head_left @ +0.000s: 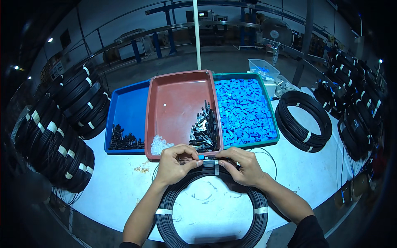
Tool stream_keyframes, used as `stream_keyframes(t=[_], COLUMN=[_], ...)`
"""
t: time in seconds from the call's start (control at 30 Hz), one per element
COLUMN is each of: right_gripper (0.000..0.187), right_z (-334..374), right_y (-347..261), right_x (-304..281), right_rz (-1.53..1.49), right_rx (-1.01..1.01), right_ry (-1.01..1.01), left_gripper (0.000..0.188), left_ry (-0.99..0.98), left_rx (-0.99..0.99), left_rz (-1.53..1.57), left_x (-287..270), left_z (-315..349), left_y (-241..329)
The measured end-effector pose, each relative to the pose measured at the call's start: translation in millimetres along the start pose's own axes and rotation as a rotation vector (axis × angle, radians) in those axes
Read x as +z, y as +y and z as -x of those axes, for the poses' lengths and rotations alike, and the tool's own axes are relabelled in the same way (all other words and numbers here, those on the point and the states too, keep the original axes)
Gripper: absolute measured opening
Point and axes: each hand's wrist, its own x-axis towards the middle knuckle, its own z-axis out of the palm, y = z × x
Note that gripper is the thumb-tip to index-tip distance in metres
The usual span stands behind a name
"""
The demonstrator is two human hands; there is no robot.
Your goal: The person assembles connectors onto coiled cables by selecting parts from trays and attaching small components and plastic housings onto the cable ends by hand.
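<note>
While the left hand (174, 166) narrowly pinches a small bright-blue piece (201, 157), the right hand (242, 166) grips a dark part (211, 157) just beside it, presumably so both tiny pieces stay steady and in line. Just below the hands, a black cable coil (260, 198) lies on the counter (111, 186); beyond them stand a blue tray (130, 103), a red tray (178, 107) and a green tray (239, 76), likely placed for easy reach.

Round fan (276, 34), right background; pale upright pole (197, 38); blue posts (170, 39) farther left.

The blue-tipped connector (202, 157) points sideways near a black coil (166, 225).
</note>
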Motion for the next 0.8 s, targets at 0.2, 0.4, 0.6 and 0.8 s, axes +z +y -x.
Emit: stream_keyframes(t=[0.2,0.4,0.6,0.8], right_gripper=[0.030,0.036,0.037,0.036], right_z=[1.6,3.0,4.6,3.0], right_y=[4.9,7.3,7.6,3.6], right_x=[4.4,1.8,3.1,3.9], right_rz=[-0.021,-0.046,-0.048,-0.058], right_rx=[-0.086,-0.090,-0.087,-0.076], right_ry=[-0.031,-0.182,-0.212,-0.282], left_gripper=[0.011,0.012,0.015,0.013], left_ry=[-0.035,0.027,0.019,0.032], left_rx=[0.045,0.044,0.110,0.173], left_rz=[-0.034,-0.127,-0.118,-0.162], left_x=[6.6,6.7,5.9,6.5], left_z=[7.0,10.0,10.5,11.0], left_y=[4.4,2.2,1.8,0.2])
